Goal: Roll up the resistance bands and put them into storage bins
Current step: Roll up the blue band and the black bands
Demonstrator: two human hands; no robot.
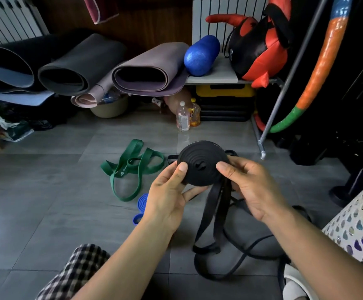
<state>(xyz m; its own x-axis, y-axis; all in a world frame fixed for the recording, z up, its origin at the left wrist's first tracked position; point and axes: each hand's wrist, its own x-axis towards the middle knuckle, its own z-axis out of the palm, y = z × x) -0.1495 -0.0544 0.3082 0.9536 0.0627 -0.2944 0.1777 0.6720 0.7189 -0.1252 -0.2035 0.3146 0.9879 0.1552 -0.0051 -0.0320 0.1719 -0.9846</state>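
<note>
Black resistance band [202, 163]: wound into a flat coil and held up above the grey tiled floor [46, 213], between both hands. Left grip [167, 198]: thumb pressed on the coil's face near its left edge, fingers curled behind it, so it has hold of the coil. Right grip [252, 191]: thumb on the coil's right edge, fingers curled round the back where the unrolled part leaves it. I note that this loose tail [208, 215] hangs down from the coil and lies in loops on the floor between the forearms. Green resistance band [132, 167]: unrolled, tangled on the floor, left of the coil. Blue resistance band [141, 205]: coiled, on the floor just beside the left wrist. White perforated basket [358, 224]: lower right, near the right forearm. Rolled yoga mats [83, 66] lie at the back.
</note>
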